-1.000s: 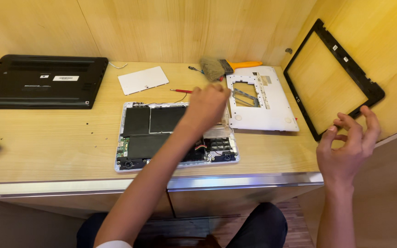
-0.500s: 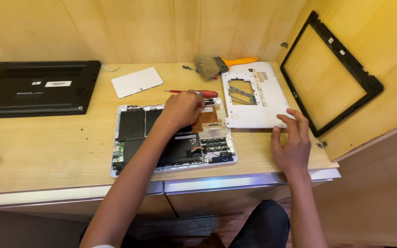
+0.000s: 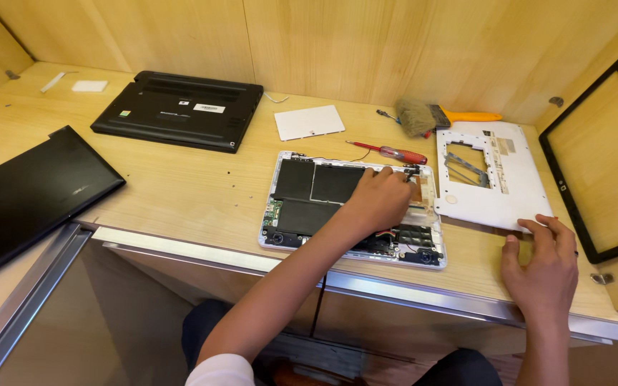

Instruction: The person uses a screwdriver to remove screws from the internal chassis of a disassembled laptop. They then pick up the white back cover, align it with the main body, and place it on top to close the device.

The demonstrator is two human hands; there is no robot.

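An opened white laptop base lies on the wooden bench, showing black battery cells and circuit boards. My left hand rests on its inner parts near the right hinge. Its fingers are curled, and what they touch is hidden beneath them. My right hand lies on the bench at the front right with fingers apart. Its fingertips touch the near corner of a white laptop cover panel. A red-handled screwdriver lies just behind the laptop base.
A brush with an orange handle and a white rectangular plate lie at the back. A closed black laptop sits at the back left and a black panel at the left edge. A black screen bezel leans on the right wall.
My right hand left the black bezel and came down to the corner of the white cover. My left hand moved from by the screwdriver onto the laptop's inner parts.
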